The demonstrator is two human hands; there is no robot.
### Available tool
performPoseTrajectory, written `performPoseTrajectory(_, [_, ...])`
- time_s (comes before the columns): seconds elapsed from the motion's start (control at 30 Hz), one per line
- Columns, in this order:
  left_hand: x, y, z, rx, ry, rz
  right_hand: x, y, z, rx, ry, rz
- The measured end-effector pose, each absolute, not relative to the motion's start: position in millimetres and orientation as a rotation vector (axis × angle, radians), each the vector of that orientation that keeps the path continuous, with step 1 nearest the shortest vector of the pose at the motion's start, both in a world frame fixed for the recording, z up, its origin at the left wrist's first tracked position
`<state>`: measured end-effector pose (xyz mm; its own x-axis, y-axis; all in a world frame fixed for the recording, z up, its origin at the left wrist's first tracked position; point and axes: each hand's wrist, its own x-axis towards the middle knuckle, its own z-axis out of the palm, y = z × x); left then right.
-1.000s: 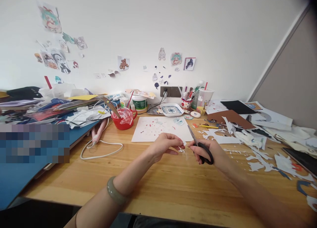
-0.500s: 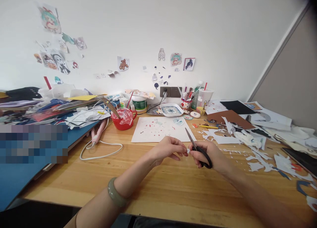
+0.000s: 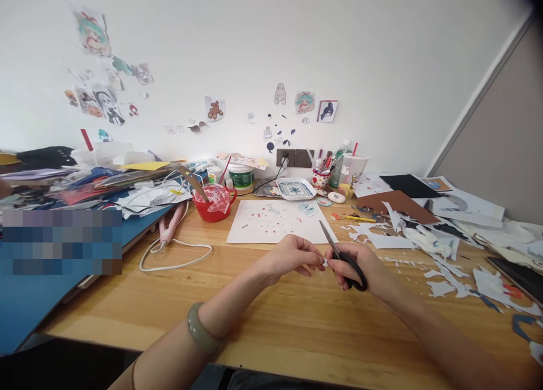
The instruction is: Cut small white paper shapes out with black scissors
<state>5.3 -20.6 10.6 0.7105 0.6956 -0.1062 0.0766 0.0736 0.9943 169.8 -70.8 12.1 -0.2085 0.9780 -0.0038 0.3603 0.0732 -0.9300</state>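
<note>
My right hand (image 3: 363, 267) grips black-handled scissors (image 3: 343, 255), fingers through the loops, blades pointing up and away over the wooden desk (image 3: 271, 316). My left hand (image 3: 292, 256) is closed in a pinch on a tiny white paper scrap (image 3: 324, 261) held right against the scissor blades. A green bangle (image 3: 200, 332) sits on my left wrist. Just beyond the hands lies a white sheet (image 3: 275, 221) dotted with small coloured cut-outs.
White paper offcuts (image 3: 428, 248) litter the desk's right side, with brown and black sheets (image 3: 396, 198) behind. A red cup (image 3: 214, 202), a patterned dish (image 3: 294, 189), a pen pot (image 3: 320, 177) and a white cable (image 3: 176, 254) stand further back and left. Clutter piles on the blue surface (image 3: 38, 288).
My left hand closed from a loose hold into a pinch on the scrap and came up against the scissors. Both hands stay near the desk's middle; the view shifted slightly.
</note>
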Motion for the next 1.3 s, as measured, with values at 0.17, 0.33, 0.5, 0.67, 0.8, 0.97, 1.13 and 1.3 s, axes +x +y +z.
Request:
performPoseTrajectory(0.17, [6,-22,10,1.453,0.697,0.52,171,-73,12,-1.338,-1.679,1.151])
performPoseTrajectory(0.33, [7,-21,9,1.445,0.696,0.498,174,-70,7,-1.315,-1.684,1.115])
performPoseTrajectory(0.5, [8,-21,6,1.453,0.73,0.504,175,-66,2,-1.301,-1.68,1.067])
performPoseTrajectory(0.67, [9,-21,6,1.454,0.713,0.54,175,-66,1,-1.289,-1.674,1.045])
performPoseTrajectory(0.8, [9,-22,9,1.431,0.726,0.556,174,-67,4,-1.295,-1.659,1.051])
performPoseTrajectory(0.97, [9,-23,10,1.409,0.732,0.579,173,-67,5,-1.315,-1.626,1.061])
performPoseTrajectory(1.13, [9,-23,10,1.408,0.725,0.586,173,-66,4,-1.328,-1.622,1.057])
performPoseTrajectory(1.3, [9,-22,10,1.399,0.73,0.585,172,-67,5,-1.324,-1.631,1.054])
